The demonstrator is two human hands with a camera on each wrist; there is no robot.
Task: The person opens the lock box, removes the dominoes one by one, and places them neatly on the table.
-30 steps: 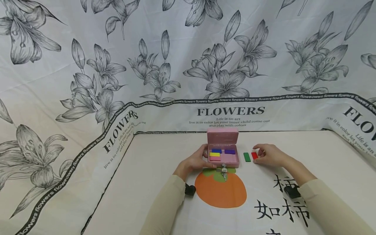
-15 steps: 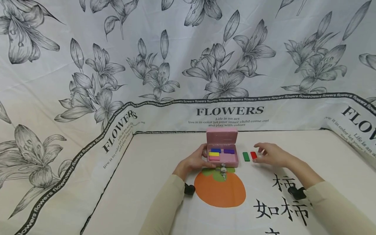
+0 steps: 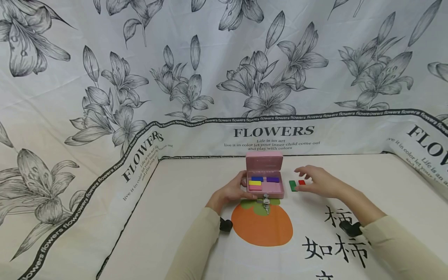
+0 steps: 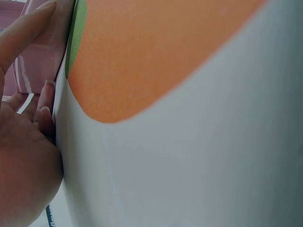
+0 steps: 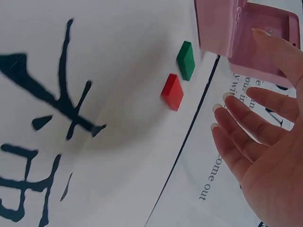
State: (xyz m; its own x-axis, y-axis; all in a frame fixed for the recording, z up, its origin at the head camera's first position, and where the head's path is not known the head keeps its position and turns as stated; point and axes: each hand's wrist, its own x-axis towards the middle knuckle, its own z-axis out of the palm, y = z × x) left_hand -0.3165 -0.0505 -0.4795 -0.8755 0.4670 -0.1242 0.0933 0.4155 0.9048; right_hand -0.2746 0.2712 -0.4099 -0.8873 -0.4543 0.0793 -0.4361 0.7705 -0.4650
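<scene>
A pink box stands with its lid up. My left hand grips its left end, the thumb along the front and the other fingers behind. Inside the box lie a blue block, a yellow block, a pink block and a purple block. To the box's right, a green block and a red block rest on the table. Over these two is my right hand, fingers apart and nothing between them. In the right wrist view both blocks show beyond the fingertips.
A small metal lock with keys hangs at the box's front. The white table cover bears a printed orange persimmon and black characters. A flower-printed cloth encloses the back and sides.
My right hand has come away from beside the red block and shifted left over it, toward the green block. Both blocks lie where they were. The left hand keeps its grip on the box.
</scene>
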